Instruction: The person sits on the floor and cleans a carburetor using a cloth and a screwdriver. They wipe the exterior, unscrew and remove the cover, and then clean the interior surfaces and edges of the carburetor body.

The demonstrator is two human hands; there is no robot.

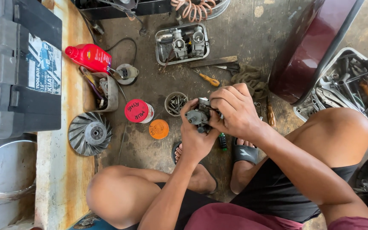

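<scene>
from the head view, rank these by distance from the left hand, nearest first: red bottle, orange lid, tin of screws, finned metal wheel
From the left hand:
1. Tin of screws, just above-left.
2. Orange lid, left; nearly as close.
3. Finned metal wheel, farther left.
4. Red bottle, far upper left.

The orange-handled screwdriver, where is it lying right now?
In the head view, the orange-handled screwdriver lies on the floor just above the right hand, below the metal tray of carburetor parts and left of the rag.
</scene>
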